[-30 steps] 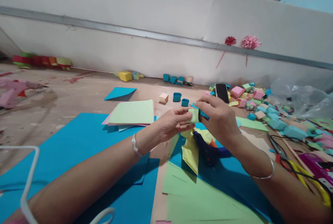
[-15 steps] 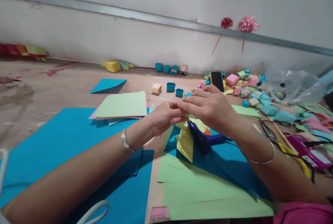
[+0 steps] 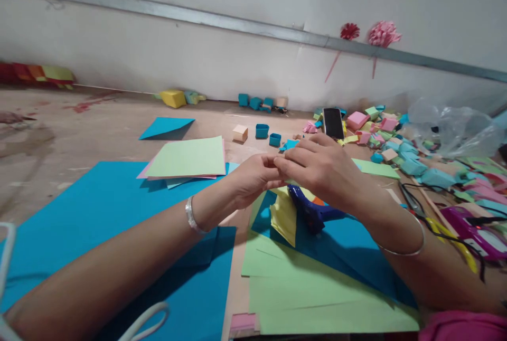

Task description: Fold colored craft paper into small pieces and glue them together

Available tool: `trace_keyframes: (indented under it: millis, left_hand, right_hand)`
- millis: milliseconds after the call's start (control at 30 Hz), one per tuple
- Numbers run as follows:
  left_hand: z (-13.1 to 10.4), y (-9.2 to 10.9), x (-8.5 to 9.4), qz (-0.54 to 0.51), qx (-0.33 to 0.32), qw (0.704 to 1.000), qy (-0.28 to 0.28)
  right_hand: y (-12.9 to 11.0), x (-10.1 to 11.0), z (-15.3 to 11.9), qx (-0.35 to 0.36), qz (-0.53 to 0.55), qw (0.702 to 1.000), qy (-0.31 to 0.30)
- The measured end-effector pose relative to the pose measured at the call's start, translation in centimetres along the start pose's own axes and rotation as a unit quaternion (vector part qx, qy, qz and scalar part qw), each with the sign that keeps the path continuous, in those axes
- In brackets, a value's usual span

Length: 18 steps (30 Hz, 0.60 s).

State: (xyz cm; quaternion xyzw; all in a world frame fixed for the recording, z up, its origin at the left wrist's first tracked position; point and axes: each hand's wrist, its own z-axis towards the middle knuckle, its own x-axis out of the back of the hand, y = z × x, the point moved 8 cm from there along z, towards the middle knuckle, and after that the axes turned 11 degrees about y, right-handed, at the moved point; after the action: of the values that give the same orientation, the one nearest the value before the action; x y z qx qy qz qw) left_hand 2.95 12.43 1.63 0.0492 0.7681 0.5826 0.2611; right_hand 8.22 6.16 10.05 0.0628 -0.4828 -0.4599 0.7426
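Note:
My left hand and my right hand meet above the middle of the table, fingertips pinched together. A pale green sliver shows below the fingers, but what they hold is mostly hidden. Just beneath my right hand lies a dark blue glue gun. Beside it a crumpled yellow paper piece rests on blue paper, which overlaps light green sheets. Beyond my fingers are small open blue paper boxes and a peach paper cube.
Large blue sheets cover the left side, with a green-topped paper stack on them. At right lie a phone, several small paper boxes, a plastic bag, yellow-handled scissors, a magenta device and black cords.
The view has shifted slightly. My hands stay pressed together in nearly the same place, with only a small shift of the fingers.

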Motion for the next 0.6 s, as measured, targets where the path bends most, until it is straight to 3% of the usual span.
trace_keyframes:
  millis: [233, 367, 467, 600]
  left_hand:
    - [-0.3, 0.2, -0.3, -0.01, -0.013, 1.0, -0.011]
    - [-0.1, -0.1, -0.1, -0.028, 0.01, 1.0, -0.002]
    - [0.2, -0.7, 0.0, -0.058, 0.043, 0.997, -0.001]
    - [0.4, -1.4, 0.1, -0.096, 0.094, 0.991, -0.017]
  right_hand:
    - [-0.1, -0.1, 0.2, -0.021, 0.021, 1.0, 0.002]
    - [0.9, 0.1, -0.1, -0.048, 0.101, 0.994, 0.006]
    - [1.9, 0.1, -0.5, -0.068, 0.217, 0.974, -0.017]
    - [3.3, 0.4, -1.0, -0.085, 0.373, 0.923, -0.043]
